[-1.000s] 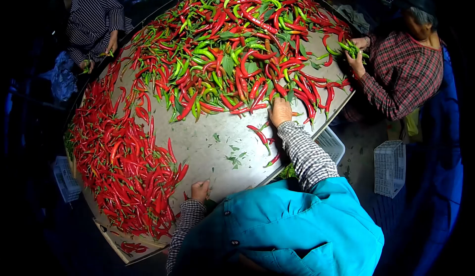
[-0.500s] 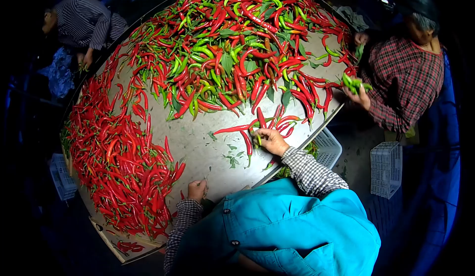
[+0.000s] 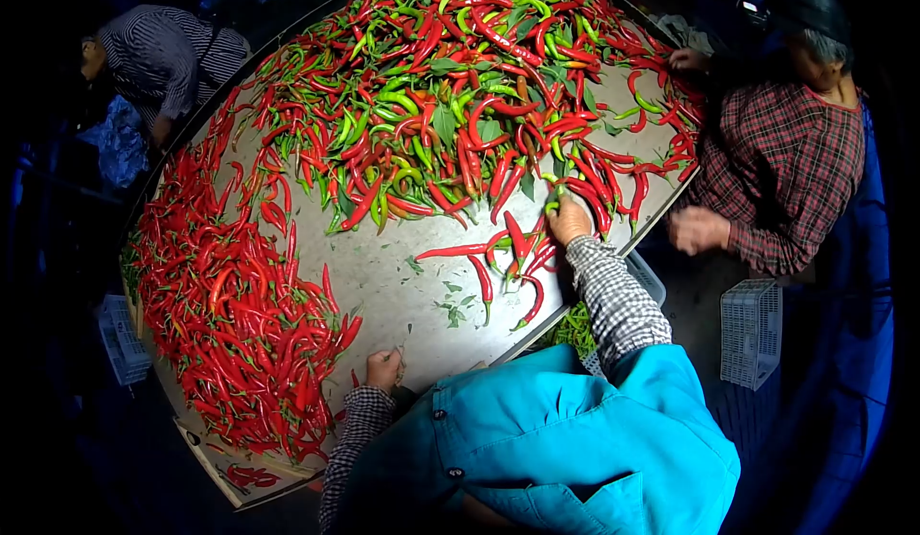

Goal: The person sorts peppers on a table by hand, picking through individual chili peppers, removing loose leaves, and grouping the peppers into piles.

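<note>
My right hand (image 3: 572, 220) is closed around a green chili pepper (image 3: 552, 199) at the near edge of a mixed heap of red and green chili peppers (image 3: 422, 132). Just left of that hand, a few loose red chili peppers (image 3: 517, 238) lie on the metal tabletop (image 3: 383, 286). My left hand (image 3: 385, 369) rests closed at the table's near edge, its fingers curled; what they hold, if anything, I cannot make out. Beyond it on the left spreads a large pile of red chili peppers (image 3: 249, 324).
Below the table edge, a crate (image 3: 644, 278) stands beside green chili peppers (image 3: 575, 329). Another white crate (image 3: 750, 334) is on the floor at right. A co-worker in a plaid shirt (image 3: 795, 161) sits at right; a person in stripes (image 3: 172, 56) bends at far left.
My right hand has moved up and right, from the loose red peppers to the heap's edge. The right co-worker's near hand has dropped back from the table, and its green peppers no longer show.
</note>
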The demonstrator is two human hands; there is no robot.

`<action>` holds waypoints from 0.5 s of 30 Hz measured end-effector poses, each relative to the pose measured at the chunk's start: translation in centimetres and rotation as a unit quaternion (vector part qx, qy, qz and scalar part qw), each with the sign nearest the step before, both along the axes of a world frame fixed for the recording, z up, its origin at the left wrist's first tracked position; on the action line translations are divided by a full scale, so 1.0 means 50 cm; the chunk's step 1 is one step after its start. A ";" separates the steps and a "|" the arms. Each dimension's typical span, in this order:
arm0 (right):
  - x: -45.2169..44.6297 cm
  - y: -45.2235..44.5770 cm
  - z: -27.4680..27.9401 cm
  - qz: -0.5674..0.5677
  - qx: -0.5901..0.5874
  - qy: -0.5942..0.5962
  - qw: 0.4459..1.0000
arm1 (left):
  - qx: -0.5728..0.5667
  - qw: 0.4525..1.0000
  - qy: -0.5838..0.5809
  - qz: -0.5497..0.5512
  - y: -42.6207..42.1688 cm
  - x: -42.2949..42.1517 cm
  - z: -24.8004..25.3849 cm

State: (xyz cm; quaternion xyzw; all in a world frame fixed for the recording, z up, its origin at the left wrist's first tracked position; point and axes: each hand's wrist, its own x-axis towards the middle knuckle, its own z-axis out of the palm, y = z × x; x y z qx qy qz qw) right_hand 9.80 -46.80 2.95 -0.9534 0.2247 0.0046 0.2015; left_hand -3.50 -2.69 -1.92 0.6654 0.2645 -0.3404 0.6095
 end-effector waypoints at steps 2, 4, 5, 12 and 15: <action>-0.015 0.027 0.010 0.033 0.033 0.085 0.995 | 0.004 1.000 -0.006 0.003 0.003 -0.002 -0.008; -0.049 0.048 0.014 0.096 0.052 0.100 0.989 | 0.004 1.000 -0.010 0.008 -0.001 -0.003 -0.008; -0.067 0.047 0.005 0.137 0.073 0.103 0.982 | -0.005 1.000 -0.016 -0.011 0.001 -0.001 -0.001; -0.042 -0.003 0.018 0.019 0.139 -0.069 0.988 | -0.007 0.999 -0.014 -0.035 -0.003 0.007 0.018; -0.018 0.015 0.024 0.050 0.122 -0.043 0.990 | -0.023 0.999 -0.008 -0.027 -0.001 0.008 0.016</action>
